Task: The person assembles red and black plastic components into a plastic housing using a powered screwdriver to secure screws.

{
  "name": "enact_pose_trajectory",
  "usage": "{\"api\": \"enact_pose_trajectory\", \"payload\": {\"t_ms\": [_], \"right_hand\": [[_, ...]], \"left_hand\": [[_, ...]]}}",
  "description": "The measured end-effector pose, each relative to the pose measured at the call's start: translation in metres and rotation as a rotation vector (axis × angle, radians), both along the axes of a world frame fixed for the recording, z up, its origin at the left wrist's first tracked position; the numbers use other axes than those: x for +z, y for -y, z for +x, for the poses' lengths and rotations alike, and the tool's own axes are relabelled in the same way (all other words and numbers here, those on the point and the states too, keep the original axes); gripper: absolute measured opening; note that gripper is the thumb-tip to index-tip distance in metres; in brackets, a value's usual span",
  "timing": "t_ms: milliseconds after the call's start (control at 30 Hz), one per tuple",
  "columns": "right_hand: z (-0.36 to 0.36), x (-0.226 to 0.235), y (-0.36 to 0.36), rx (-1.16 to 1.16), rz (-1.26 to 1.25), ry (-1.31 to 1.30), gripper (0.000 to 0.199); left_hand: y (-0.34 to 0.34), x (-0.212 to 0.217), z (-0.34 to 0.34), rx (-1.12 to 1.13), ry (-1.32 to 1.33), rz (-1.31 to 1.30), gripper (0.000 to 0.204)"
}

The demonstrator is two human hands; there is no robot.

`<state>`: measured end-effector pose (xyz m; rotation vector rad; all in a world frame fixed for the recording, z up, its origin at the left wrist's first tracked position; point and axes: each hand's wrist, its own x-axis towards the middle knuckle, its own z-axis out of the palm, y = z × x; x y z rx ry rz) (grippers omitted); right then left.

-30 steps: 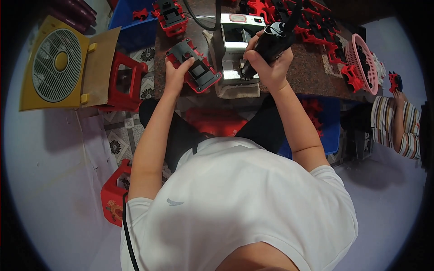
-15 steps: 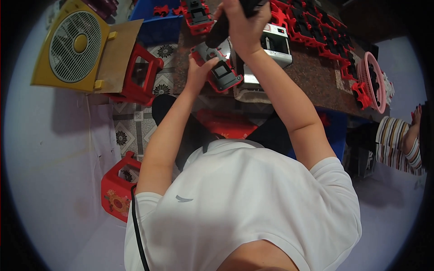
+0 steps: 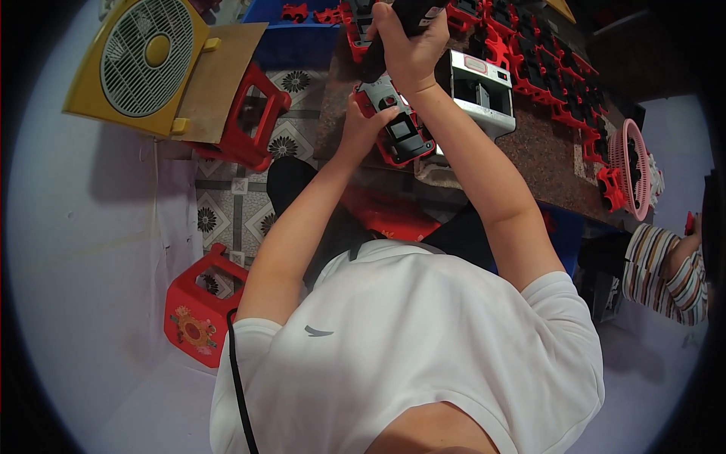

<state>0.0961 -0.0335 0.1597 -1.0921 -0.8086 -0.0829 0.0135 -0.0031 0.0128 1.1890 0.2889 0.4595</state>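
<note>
Closest to my camera spreads the wearer's white shirt (image 3: 423,325), with a black cord (image 3: 238,378) running down over its left side. Both forearms reach away from me toward the table (image 3: 541,163). At its near edge the left hand (image 3: 367,125) grips a red-and-black casing (image 3: 401,132), thumb laid across the top and the other fingers at the left side; I see the casing slanting, its near end toward the right, but I can't tell whether it rests on the tabletop. The right hand (image 3: 414,57) is wrapped around a dark, thick-bodied tool (image 3: 374,62), whose lower end is at the casing's far end; I can't make out whether the two touch. Just right of the right wrist I have a white machine (image 3: 482,91) with an open front. Left of the table I can see a red stool (image 3: 253,113) and a yellow fan (image 3: 136,68) with a round grille. Farther along the table, to the right, red-and-black parts (image 3: 548,72) stand in packed rows, and a pink basket (image 3: 646,178) sits tilted near the end. Beyond the table's left side is a blue bin (image 3: 295,41) holding red pieces. Far right, I get a co-worker's striped shirt (image 3: 654,265).
</note>
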Motion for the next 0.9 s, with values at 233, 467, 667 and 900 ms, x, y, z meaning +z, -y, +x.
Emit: {"api": "enact_pose_trajectory", "payload": {"t_ms": [233, 467, 667, 900], "right_hand": [[0.003, 0.0, -0.014, -0.109, -0.037, 0.359, 0.035], [-0.001, 0.012, -0.013, -0.041, -0.012, 0.271, 0.033], [0.02, 0.041, 0.074, 0.111, 0.217, 0.169, 0.023], [-0.006, 0.02, 0.194, -0.046, 0.142, 0.077, 0.038]], "left_hand": [[0.004, 0.013, -0.006, 0.1, -0.175, 0.041, 0.058], [0.005, 0.026, -0.002, 0.091, -0.2, 0.095, 0.062], [-0.012, -0.017, 0.016, 0.051, -0.232, 0.306, 0.073], [-0.11, -0.005, 0.11, 0.437, -0.344, 0.37, 0.081]]}}
